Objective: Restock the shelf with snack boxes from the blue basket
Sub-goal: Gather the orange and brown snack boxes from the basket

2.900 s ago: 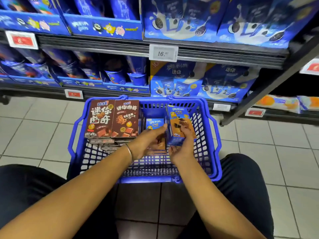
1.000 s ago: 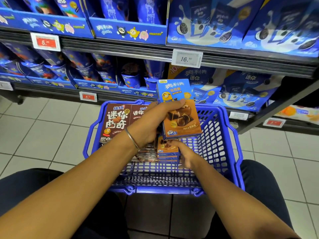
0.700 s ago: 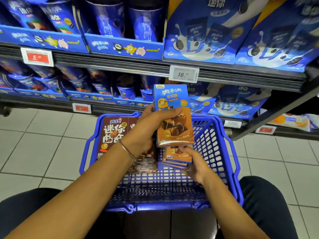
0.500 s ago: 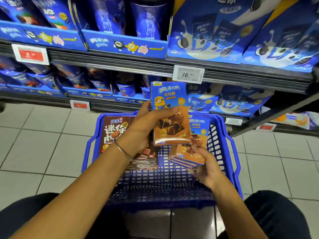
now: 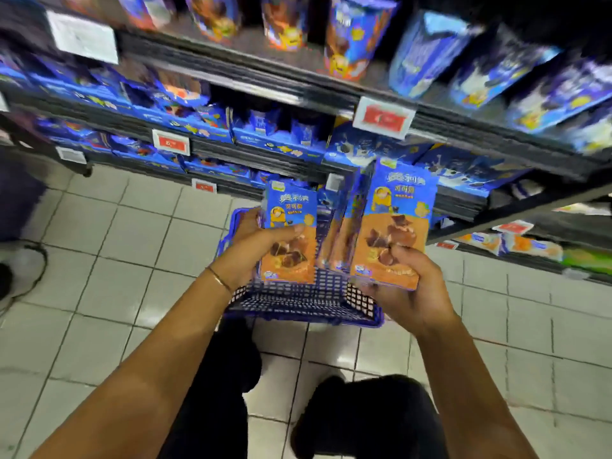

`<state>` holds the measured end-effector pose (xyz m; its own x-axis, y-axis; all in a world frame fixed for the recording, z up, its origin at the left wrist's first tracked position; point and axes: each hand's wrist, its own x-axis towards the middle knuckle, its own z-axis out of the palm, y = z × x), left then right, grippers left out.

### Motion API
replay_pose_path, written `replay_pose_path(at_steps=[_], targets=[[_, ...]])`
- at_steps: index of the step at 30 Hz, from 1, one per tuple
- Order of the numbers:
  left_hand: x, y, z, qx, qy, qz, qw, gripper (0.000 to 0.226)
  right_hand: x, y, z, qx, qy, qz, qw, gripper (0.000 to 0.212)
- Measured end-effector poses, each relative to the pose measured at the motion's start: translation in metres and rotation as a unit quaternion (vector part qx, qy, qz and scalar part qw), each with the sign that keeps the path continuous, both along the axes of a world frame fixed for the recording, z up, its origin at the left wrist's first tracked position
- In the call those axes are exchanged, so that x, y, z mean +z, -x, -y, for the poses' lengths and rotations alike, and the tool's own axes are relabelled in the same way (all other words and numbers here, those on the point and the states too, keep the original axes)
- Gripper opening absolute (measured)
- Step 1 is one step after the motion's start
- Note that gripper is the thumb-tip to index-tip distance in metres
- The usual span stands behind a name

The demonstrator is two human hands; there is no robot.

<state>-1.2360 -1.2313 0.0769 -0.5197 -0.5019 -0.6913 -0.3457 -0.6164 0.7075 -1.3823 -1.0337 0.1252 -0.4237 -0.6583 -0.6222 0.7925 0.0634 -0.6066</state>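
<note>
My left hand (image 5: 251,251) grips a blue-and-orange snack box (image 5: 289,223) upright, thumb across its front. My right hand (image 5: 402,283) holds a small stack of the same boxes (image 5: 394,220) by the lower end, fanned a little to the left. Both lots hang above the blue basket (image 5: 298,303), which stands on the floor in front of the shelf (image 5: 298,91). The boxes hide most of the basket's inside. The frame is blurred by motion.
Shelf tiers hold blue cookie boxes and tubs, with price tags (image 5: 384,117) on the rails. A row of upright tubs (image 5: 344,38) stands on the upper tier. White floor tiles spread to the left. My dark-trousered legs (image 5: 347,412) are below. A shoe (image 5: 23,270) shows at far left.
Both hands have lifted their boxes higher, out of the basket. The right hand's stack now stands upright beside the left box. The view has risen and tilted, showing a higher shelf tier.
</note>
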Motion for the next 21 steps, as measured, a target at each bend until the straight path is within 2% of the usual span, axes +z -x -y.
replay_pose_path(at_steps=[4, 8, 11, 14, 18, 21], targets=[[0.123, -0.007, 0.000, 0.027, 0.012, 0.004, 1.000, 0.063, 0.141, 0.007, 0.008, 0.087, 0.045, -0.036, 0.994, 0.014], [0.227, -0.007, -0.001, 0.020, 0.048, -0.011, 0.999, 0.069, 0.258, 0.008, 0.014, 0.162, 0.079, -0.038, 0.983, 0.041], [0.289, -0.002, -0.006, 0.052, 0.043, -0.036, 0.997, 0.070, 0.325, 0.006, 0.026, 0.208, 0.043, -0.035, 0.976, 0.059], [0.336, 0.005, -0.005, 0.081, 0.016, -0.043, 0.996, 0.098, 0.382, 0.006, 0.041, 0.236, 0.010, -0.092, 0.967, 0.048], [0.386, 0.008, 0.009, 0.081, 0.066, -0.089, 0.990, 0.091, 0.443, 0.004, 0.060, 0.243, 0.013, -0.183, 0.952, 0.021], [0.421, 0.009, 0.022, 0.074, 0.068, -0.111, 0.989, 0.087, 0.472, -0.002, 0.075, 0.224, 0.043, -0.224, 0.948, 0.023]])
